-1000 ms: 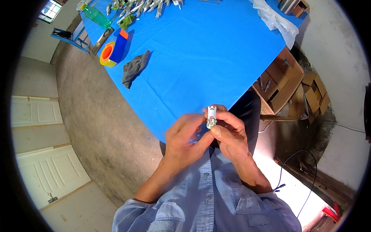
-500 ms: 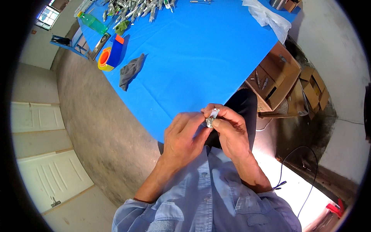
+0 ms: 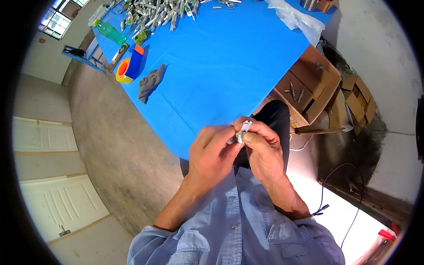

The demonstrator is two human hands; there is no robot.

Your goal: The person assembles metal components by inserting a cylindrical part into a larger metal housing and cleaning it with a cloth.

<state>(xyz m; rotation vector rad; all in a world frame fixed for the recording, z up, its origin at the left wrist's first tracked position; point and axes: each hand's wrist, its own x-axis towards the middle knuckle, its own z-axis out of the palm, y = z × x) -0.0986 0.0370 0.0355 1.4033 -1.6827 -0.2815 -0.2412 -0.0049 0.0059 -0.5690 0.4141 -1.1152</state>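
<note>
A small silvery metal part (image 3: 242,130) is pinched between the fingertips of both my hands, just off the near edge of the blue table (image 3: 221,66). My left hand (image 3: 212,152) grips it from the left side. Fingers of my right hand (image 3: 261,150) close over its top and right side. Both hands are held close to my chest, above my dark trousers. The part is mostly hidden by my fingers.
On the table's far left lie a grey rag (image 3: 149,82), a yellow and orange tape roll (image 3: 125,70) and a green bottle (image 3: 109,32). A heap of metal parts (image 3: 154,15) lies at the back. Open cardboard boxes (image 3: 309,86) stand to the right on the floor.
My hands with the small part have shifted a little lower and closer to my body; the view has tilted so more of the table's far end shows.
</note>
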